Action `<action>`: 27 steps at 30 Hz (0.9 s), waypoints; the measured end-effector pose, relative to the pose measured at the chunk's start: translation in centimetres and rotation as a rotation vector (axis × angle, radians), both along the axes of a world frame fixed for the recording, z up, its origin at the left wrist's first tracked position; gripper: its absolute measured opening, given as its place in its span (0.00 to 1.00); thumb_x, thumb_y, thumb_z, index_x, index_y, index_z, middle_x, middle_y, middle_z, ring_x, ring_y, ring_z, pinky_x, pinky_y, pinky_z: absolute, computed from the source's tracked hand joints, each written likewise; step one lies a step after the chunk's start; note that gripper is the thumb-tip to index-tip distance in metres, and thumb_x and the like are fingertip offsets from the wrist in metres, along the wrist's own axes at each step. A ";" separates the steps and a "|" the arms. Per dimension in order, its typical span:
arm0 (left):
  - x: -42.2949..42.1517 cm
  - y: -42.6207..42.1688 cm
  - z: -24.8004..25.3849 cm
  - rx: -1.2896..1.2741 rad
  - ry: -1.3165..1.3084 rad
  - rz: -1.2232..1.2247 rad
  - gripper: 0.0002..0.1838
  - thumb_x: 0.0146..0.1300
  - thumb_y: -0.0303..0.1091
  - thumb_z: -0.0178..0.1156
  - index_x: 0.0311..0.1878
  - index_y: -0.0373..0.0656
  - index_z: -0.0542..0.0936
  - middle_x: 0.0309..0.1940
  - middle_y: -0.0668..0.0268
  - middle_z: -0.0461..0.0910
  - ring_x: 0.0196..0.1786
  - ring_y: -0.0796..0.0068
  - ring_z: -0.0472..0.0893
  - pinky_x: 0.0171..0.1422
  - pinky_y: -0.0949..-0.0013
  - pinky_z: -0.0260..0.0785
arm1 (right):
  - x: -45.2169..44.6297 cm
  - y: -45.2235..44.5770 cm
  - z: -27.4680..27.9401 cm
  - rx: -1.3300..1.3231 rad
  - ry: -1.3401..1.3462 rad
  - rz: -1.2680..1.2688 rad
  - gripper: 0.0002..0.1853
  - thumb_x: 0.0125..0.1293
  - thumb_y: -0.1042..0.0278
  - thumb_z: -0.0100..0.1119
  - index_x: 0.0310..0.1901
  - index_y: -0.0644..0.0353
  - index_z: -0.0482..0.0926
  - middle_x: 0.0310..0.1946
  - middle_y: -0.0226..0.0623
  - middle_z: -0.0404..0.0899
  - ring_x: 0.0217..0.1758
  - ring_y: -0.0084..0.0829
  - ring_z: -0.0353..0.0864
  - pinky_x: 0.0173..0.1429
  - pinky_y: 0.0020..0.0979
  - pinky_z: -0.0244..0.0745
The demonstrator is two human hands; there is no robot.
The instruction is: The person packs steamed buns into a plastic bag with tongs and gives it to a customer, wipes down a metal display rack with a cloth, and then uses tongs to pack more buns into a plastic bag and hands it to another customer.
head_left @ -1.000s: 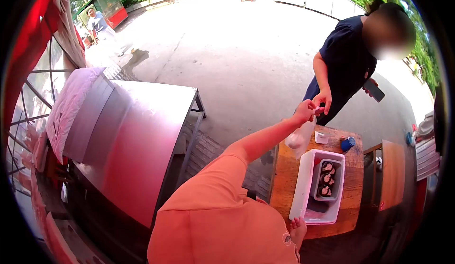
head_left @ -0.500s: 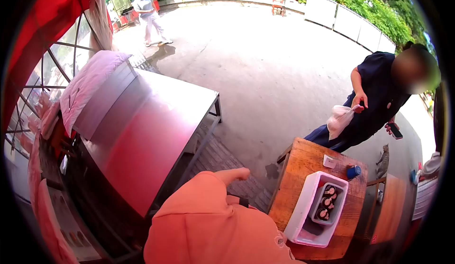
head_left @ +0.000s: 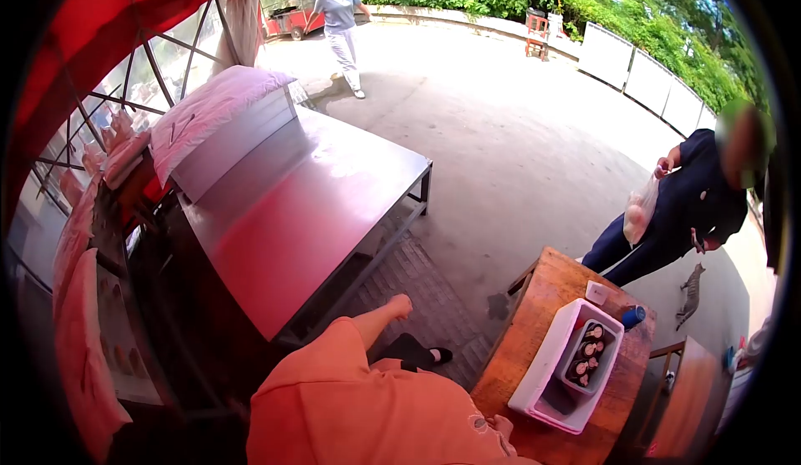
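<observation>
My left hand (head_left: 400, 305) is held out in front of the orange shirt, over the ground between the metal table (head_left: 321, 214) and the wooden table (head_left: 542, 285). Its fingers are curled in, and nothing shows in them. Low beside the shirt, next to the wooden table, my right hand (head_left: 501, 426) is only partly visible; its fingers are too small to read. Near it a white foam box (head_left: 534, 381) holds a grey tub (head_left: 613, 356) with several dark round items. A white card or dish (head_left: 596, 293) and a blue cup (head_left: 633, 316) sit behind the box.
A person in dark clothes (head_left: 709, 181) stands beyond the wooden table with a plastic bag (head_left: 641, 210) in one hand. Another person (head_left: 340, 14) is at the back left. A pink-covered metal box (head_left: 238, 144) rests on the metal table. A cat (head_left: 691, 296) is at the right.
My left hand has drawn back from the other person's hand at the bag. That person now holds the bag and stands farther right. The person at the back has walked nearer.
</observation>
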State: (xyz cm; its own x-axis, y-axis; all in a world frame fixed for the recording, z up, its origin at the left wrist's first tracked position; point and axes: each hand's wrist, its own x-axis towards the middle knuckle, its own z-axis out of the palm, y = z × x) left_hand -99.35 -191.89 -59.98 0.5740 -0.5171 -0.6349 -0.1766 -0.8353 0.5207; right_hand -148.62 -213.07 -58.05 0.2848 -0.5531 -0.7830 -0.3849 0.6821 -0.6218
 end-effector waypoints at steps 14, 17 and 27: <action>-14.7 20.3 7.1 0.422 0.042 0.076 0.09 0.59 0.26 0.53 0.32 0.33 0.82 0.21 0.58 0.82 0.26 0.68 0.84 0.35 0.63 0.78 | -9.6 12.8 -3.8 0.139 0.086 0.380 0.11 0.65 0.66 0.51 0.44 0.63 0.72 0.30 0.42 0.78 0.26 0.35 0.78 0.25 0.33 0.74; -15.8 22.9 12.9 0.468 -0.108 0.068 0.09 0.58 0.27 0.54 0.36 0.34 0.82 0.33 0.54 0.83 0.38 0.61 0.84 0.47 0.58 0.75 | -11.8 13.5 -4.1 0.167 0.143 0.365 0.11 0.65 0.66 0.52 0.44 0.63 0.72 0.30 0.43 0.78 0.26 0.35 0.78 0.25 0.33 0.74; -21.4 16.9 17.1 -0.052 -0.282 -0.248 0.24 0.55 0.54 0.58 0.41 0.40 0.79 0.44 0.52 0.80 0.50 0.51 0.78 0.53 0.53 0.70 | -14.2 13.1 -11.2 0.137 0.144 0.359 0.11 0.65 0.66 0.52 0.43 0.64 0.72 0.29 0.43 0.78 0.25 0.36 0.78 0.25 0.33 0.74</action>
